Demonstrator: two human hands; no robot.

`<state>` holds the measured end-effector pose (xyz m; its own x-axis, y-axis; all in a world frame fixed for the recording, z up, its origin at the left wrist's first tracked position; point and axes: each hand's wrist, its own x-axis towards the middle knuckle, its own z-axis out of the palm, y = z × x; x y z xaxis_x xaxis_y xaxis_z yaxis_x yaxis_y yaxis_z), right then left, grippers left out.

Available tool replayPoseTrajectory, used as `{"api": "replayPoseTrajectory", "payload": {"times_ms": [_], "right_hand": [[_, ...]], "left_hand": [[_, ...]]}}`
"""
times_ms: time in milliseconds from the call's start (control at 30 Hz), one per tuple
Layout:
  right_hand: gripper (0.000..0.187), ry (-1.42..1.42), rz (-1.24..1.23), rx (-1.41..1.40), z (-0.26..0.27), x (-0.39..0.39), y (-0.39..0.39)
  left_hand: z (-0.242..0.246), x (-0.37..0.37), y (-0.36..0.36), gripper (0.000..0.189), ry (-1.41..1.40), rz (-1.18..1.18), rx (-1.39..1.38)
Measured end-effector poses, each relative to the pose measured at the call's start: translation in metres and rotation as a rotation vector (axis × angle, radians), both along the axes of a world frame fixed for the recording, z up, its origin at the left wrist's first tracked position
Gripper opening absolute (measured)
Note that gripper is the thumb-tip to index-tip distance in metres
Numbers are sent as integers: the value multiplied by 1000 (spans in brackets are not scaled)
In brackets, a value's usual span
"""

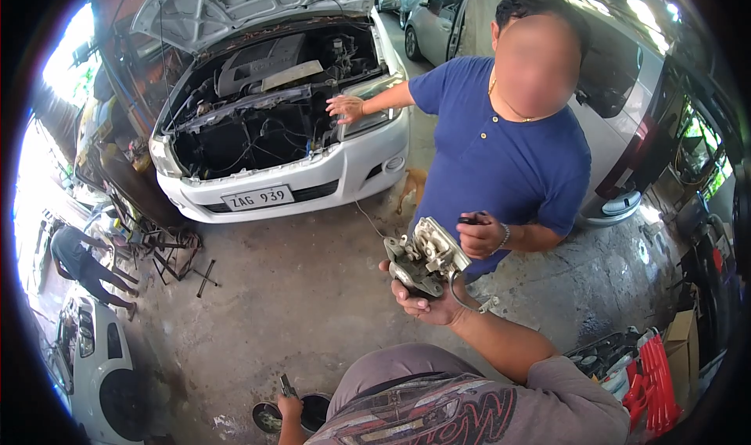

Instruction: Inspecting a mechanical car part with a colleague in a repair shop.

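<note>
My right hand [431, 304] holds up a worn metal latch assembly [425, 257], with its fingers around the lower bracket. A short dark cable [460, 295] hangs from the latch to a small pale end piece. Low in the picture, my left hand [290, 408] grips a small metal piece [287, 385], whose exact kind is unclear. Beside and beneath that hand are two round dark containers [267, 417], one with pale contents. Facing me, a person in a blue shirt [504, 145] has a hand with a small black object [472, 219] close to the latch.
A white pickup [375, 157] stands ahead, hood raised and grille off. The person's other hand reaches over its headlight. Another person [88, 263] bends over at far left by a white car body part [100, 357]. Red plastic parts [651, 380] and a cardboard box [680, 345] lie right.
</note>
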<state>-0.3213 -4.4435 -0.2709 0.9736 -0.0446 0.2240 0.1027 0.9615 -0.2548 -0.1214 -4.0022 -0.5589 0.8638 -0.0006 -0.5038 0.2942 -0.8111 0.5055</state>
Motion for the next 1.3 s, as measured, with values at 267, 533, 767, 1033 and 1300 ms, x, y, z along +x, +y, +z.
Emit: {"api": "replayPoseTrajectory", "payload": {"times_ms": [267, 533, 767, 1033, 1300], "right_hand": [[80, 53, 15, 1, 8, 3, 7], [81, 57, 31, 5, 7, 5, 9], [84, -28, 60, -38, 2, 8, 7], [71, 96, -5, -87, 17, 5, 17], [45, 560, -370, -595, 22, 3, 20]], "left_hand": [[-50, 3, 36, 25, -209, -150, 196], [-46, 5, 48, 35, -254, -27, 191], [-47, -1, 44, 33, -254, -51, 169], [-48, -4, 50, 50, -74, 6, 96], [13, 1, -38, 64, 168, 23, -484]]}}
